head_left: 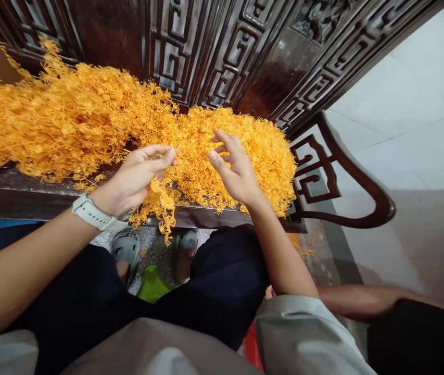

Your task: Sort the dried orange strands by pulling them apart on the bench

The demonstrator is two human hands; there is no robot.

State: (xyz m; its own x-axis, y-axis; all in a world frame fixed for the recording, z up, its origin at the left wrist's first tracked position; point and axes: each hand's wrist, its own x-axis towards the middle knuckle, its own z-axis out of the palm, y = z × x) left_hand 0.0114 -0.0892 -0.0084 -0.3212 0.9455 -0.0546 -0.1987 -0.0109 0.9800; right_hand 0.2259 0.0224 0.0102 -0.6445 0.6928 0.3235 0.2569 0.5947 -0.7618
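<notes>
My left hand [139,174], with a pale watch strap on its wrist, has its thumb and fingers pinched together. A sprig of yellow-orange artificial flowers [163,200] hangs from it over the bench's front edge. My right hand [234,166] is apart from it, thumb and fingers spread and nothing visible between them. Under and behind both hands lies a large heap of the same flowers [261,151]. A second, longer heap [77,114] stretches off to the left.
The dark wooden bench [46,195] has a carved fretwork back [241,47] and a curved armrest [362,208] on the right. Grey clogs [127,250] and a green object [153,285] are on the floor. Another person's arm [362,301] reaches in from the lower right.
</notes>
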